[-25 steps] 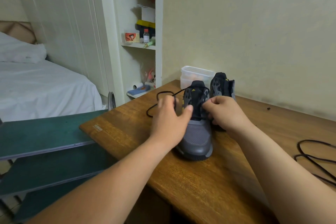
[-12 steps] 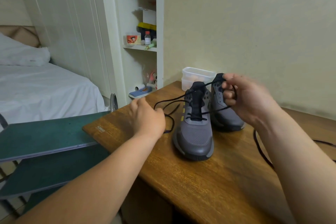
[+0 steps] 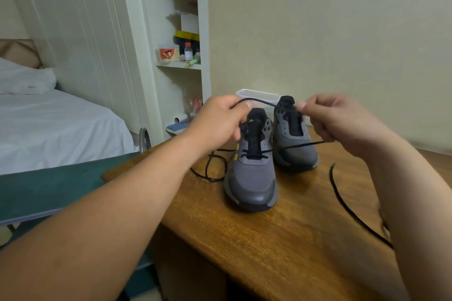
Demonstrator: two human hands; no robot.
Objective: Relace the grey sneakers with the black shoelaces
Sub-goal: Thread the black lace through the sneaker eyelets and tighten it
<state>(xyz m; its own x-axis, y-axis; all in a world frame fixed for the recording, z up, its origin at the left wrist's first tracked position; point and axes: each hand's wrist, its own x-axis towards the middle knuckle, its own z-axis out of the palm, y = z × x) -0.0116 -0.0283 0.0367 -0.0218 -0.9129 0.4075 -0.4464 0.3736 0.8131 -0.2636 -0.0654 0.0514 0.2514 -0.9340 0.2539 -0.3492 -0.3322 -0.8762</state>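
Two grey sneakers stand on the wooden table, toes toward me. The near sneaker has a black shoelace threaded through its lowest eyelets. The far sneaker stands behind it to the right with bare eyelets. My left hand and my right hand are raised above the shoes, each pinching the lace, and a stretch of it spans between them. Slack lace loops on the table left of the near shoe. A second black lace lies on the table at the right.
A clear plastic tub sits against the wall behind the shoes. White shelves with small bottles and boxes stand at the left rear. A green board adjoins the table's left edge, with a bed beyond it.
My left hand has risen from the table to shoe-top height and now pinches the lace. My right hand stays raised on the right side. The lace now stretches between both hands.
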